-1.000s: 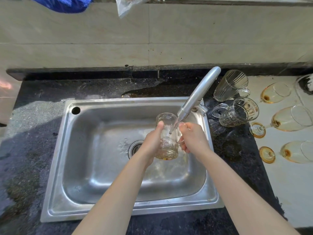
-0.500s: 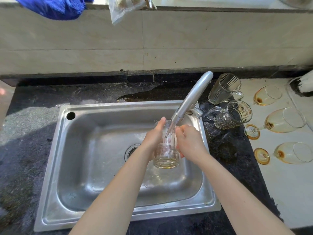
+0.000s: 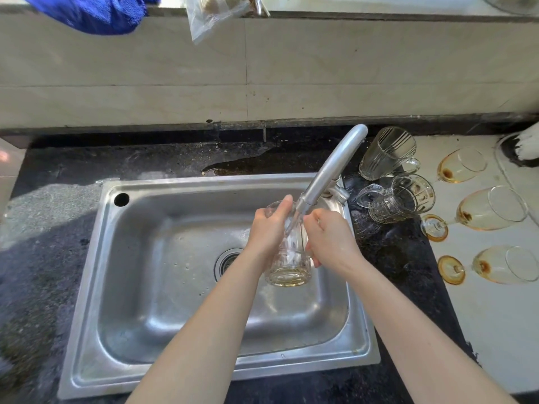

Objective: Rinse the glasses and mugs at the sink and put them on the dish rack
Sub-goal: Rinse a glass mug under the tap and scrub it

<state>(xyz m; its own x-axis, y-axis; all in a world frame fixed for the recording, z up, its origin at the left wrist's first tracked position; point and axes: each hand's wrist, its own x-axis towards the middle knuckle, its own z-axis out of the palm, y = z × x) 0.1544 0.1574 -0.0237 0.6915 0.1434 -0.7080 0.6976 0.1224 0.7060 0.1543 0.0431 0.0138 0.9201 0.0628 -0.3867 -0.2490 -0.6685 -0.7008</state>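
A clear glass mug (image 3: 288, 266) is held upright over the steel sink (image 3: 163, 275), under water running from the grey faucet (image 3: 329, 173). My left hand (image 3: 269, 231) wraps its left side, thumb at the rim. My right hand (image 3: 331, 239) grips its right side, where the handle is hidden. A little yellowish liquid sits at the mug's bottom. Two more glass mugs lie on the dark counter right of the faucet: a ribbed one (image 3: 385, 153) and a patterned one (image 3: 399, 199).
Three stained wine glasses (image 3: 493, 208) lie on their sides on the white surface at the right. A blue cloth (image 3: 87, 13) and a plastic bag (image 3: 210, 16) hang over the tiled ledge. A puddle (image 3: 242, 164) lies behind the sink. No dish rack shows.
The mug has stayed under the stream. My hands have closed in around it, the right hand shifting lower along its side, while the camera tilted slightly upward.
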